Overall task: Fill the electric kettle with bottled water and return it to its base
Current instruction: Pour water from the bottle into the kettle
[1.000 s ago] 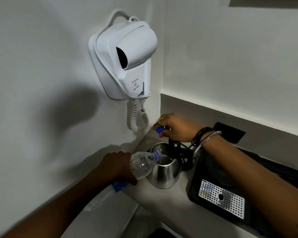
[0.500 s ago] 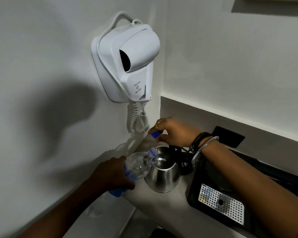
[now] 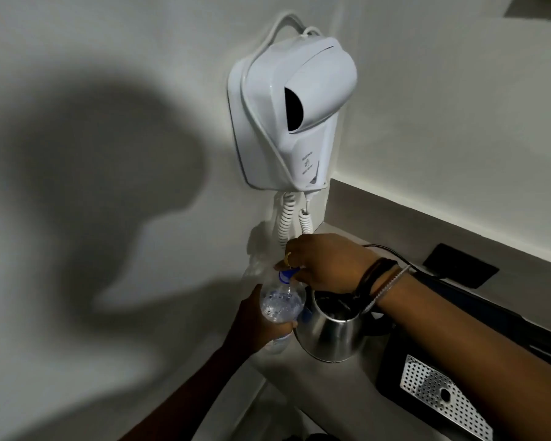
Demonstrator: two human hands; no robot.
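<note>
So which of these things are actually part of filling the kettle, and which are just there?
Part of the job:
- water bottle, in left hand
- blue cap, pinched by right hand
- steel kettle

Just there:
- wall hair dryer
- black tray with perforated metal plate
- black wall socket

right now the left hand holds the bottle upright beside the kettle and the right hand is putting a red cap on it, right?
Not quite: the cap is blue, not red, as the head view shows. The left hand does hold the bottle upright beside the kettle, with the right hand at its cap.

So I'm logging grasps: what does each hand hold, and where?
Left hand grips the bottle around its body; right hand pinches the blue cap at the bottle's neck.
</note>
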